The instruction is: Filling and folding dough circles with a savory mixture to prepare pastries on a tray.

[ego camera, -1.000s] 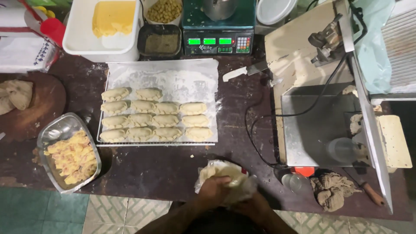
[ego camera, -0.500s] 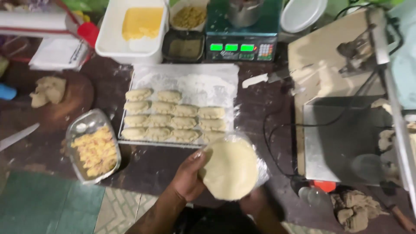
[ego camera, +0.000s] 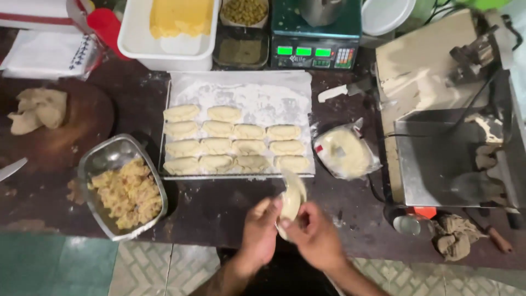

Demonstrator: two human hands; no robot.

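My left hand (ego camera: 258, 230) and my right hand (ego camera: 313, 235) together hold a thin round dough disc (ego camera: 291, 198), tilted on edge, just in front of a floured tray (ego camera: 241, 90). The tray carries several folded pastries (ego camera: 233, 147) in rows. A plastic-wrapped stack of dough discs (ego camera: 344, 152) lies to the right of the tray. A metal pan of yellowish filling (ego camera: 125, 192) sits to the left of my hands.
At the back stand a white tub of yellow cheese (ego camera: 174, 24), small containers (ego camera: 241, 33) and a digital scale (ego camera: 315, 38). A dough lump (ego camera: 38, 109) lies on a round wooden board at left. A dough-rolling machine (ego camera: 455, 142) fills the right side.
The view has shifted. The dough disc, held flat half a second ago, is now turned on edge between both hands, and the wrapped stack lies apart beside the tray.
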